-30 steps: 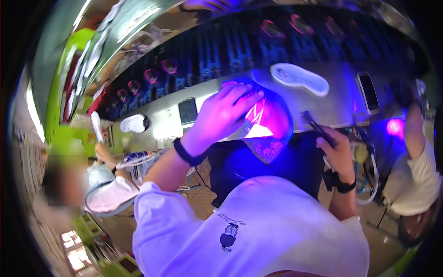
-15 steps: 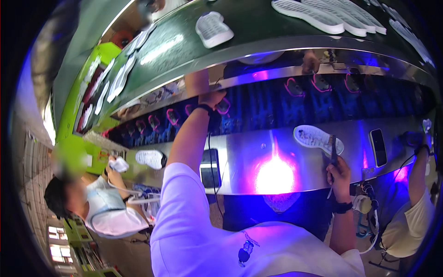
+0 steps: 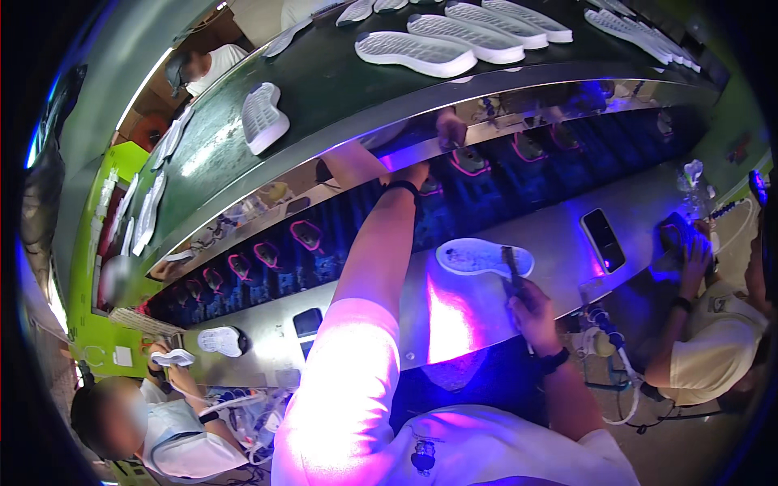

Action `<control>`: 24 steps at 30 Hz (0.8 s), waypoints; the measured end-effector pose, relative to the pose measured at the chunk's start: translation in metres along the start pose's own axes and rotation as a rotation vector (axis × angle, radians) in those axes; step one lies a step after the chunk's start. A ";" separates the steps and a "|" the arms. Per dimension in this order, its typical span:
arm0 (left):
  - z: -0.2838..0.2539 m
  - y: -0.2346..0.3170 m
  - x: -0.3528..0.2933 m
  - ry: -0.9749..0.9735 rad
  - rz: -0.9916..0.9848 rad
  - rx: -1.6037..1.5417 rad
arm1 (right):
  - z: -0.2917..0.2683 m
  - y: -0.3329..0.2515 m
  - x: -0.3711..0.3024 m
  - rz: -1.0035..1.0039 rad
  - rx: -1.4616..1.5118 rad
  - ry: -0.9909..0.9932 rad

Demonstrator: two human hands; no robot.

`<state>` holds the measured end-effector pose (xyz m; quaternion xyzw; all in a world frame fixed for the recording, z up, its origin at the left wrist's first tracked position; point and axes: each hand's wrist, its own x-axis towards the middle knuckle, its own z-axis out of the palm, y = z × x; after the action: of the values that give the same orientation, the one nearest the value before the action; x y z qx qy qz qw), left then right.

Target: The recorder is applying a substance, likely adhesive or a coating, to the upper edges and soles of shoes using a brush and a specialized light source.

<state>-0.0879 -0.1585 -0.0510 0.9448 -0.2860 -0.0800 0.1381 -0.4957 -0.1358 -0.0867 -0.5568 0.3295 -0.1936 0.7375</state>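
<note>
Metal gleamed violet along the near bench (image 3: 571, 279), where a white sole (image 3: 466, 256) lay within easy reach of the right hand (image 3: 533, 312), which was closed around a brush (image 3: 512, 275), its head over the sole's right end, apparently to have it handy. Farther off, the left hand (image 3: 415, 173) stretched over the dark trough (image 3: 506, 201) near the pink-edged pieces (image 3: 469, 162), seemingly because they sat beyond the bench; I couldn't tell whether it gripped anything.

A footwear workshop was shown. White soles (image 3: 416, 55) were laid along a green belt (image 3: 324, 91) and on a metal bench (image 3: 561, 243).
</note>
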 end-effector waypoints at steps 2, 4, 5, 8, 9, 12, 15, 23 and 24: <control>0.003 -0.016 -0.003 0.127 -0.102 -0.028 | 0.003 0.008 0.003 -0.066 -0.067 -0.056; 0.004 -0.037 0.008 0.119 -0.077 0.004 | -0.002 0.005 0.003 -0.055 -0.073 -0.075; 0.001 -0.046 0.007 0.103 -0.032 0.036 | -0.001 0.002 0.003 -0.048 -0.074 -0.073; -0.015 -0.079 -0.007 0.116 0.064 -0.045 | -0.008 -0.003 -0.001 -0.047 -0.043 -0.065; -0.025 -0.091 -0.012 0.133 0.146 -0.154 | -0.008 -0.003 0.000 -0.070 -0.068 -0.048; -0.050 -0.148 -0.022 0.150 0.151 -0.029 | -0.008 -0.006 0.002 -0.062 -0.062 -0.083; -0.051 -0.141 -0.039 -0.095 -0.119 0.009 | -0.017 0.000 0.002 -0.064 -0.086 -0.043; -0.037 -0.026 -0.020 0.092 0.249 0.256 | -0.019 0.027 0.007 -0.257 -0.109 0.032; -0.033 -0.010 -0.011 0.092 0.248 0.197 | -0.015 0.020 0.006 -0.237 -0.122 0.016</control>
<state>-0.0842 -0.1377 -0.0221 0.9140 -0.4001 0.0095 0.0668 -0.5035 -0.1445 -0.1094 -0.6341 0.2785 -0.2634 0.6716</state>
